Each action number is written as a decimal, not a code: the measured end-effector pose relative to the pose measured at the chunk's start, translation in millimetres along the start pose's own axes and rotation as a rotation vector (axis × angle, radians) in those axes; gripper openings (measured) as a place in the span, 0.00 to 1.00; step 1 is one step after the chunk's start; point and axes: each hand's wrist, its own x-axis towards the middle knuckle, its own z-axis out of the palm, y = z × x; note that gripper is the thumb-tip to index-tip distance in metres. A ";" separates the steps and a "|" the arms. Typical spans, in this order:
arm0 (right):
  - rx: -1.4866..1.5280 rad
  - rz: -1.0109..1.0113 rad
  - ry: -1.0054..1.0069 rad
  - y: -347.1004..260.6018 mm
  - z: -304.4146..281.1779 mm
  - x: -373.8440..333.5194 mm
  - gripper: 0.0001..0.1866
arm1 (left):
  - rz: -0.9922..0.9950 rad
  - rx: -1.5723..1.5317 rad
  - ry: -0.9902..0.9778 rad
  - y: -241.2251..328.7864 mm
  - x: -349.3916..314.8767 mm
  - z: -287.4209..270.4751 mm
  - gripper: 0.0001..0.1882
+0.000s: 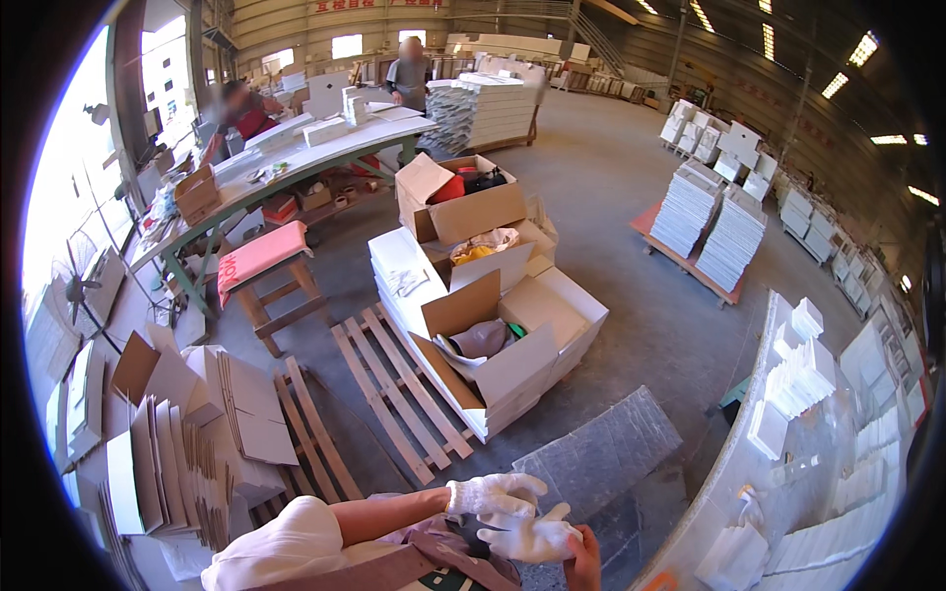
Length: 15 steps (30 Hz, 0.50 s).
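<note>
While I look down from the head camera, my left hand (pixel 505 500) wears a white glove (pixel 473 494), its fingers stretched over a second glove (pixel 530 540); whether they grip it, I cannot tell. My bare right hand (pixel 585 563) holds that second glove by its near end, just below the left hand. Beyond both lies a dark slab (pixel 601 448). Open cartons (pixel 522 384) stand farther off, beside a wooden pallet (pixel 394 386). To my right, a worktop (pixel 727 497) carries white pieces (pixel 800 381).
</note>
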 end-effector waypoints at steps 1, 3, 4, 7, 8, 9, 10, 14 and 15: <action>0.002 0.006 -0.002 1.5 1.5 2.1 0.21 | -0.011 -0.006 0.031 -2.0 -2.0 2.0 0.29; -0.031 -0.001 -0.001 -5.1 1.8 7.0 0.21 | -0.014 0.000 0.111 -2.1 -3.4 3.1 0.28; -0.045 -0.004 0.000 -9.1 3.4 9.8 0.21 | -0.013 0.009 0.159 -1.0 -5.3 6.0 0.27; -0.076 -0.009 -0.004 -17.9 11.2 19.3 0.21 | -0.001 -0.066 0.269 4.4 -12.1 5.6 0.26; -0.092 -0.011 -0.005 -20.3 12.7 21.5 0.21 | 0.034 -0.088 0.289 1.6 -11.5 4.2 0.26; -0.105 -0.013 -0.006 -22.7 15.8 24.2 0.20 | 0.070 -0.110 0.310 1.1 -12.4 2.9 0.25; -0.119 -0.016 -0.010 -24.0 20.4 27.6 0.20 | 0.040 -0.099 0.349 2.6 -15.5 0.9 0.25; -0.171 -0.020 -0.016 -32.9 33.4 36.4 0.20 | 0.069 -0.160 0.364 0.1 -19.7 -7.9 0.25; -0.183 -0.023 -0.018 -34.8 35.5 38.3 0.20 | 0.081 -0.165 0.355 -1.1 -21.8 -10.7 0.26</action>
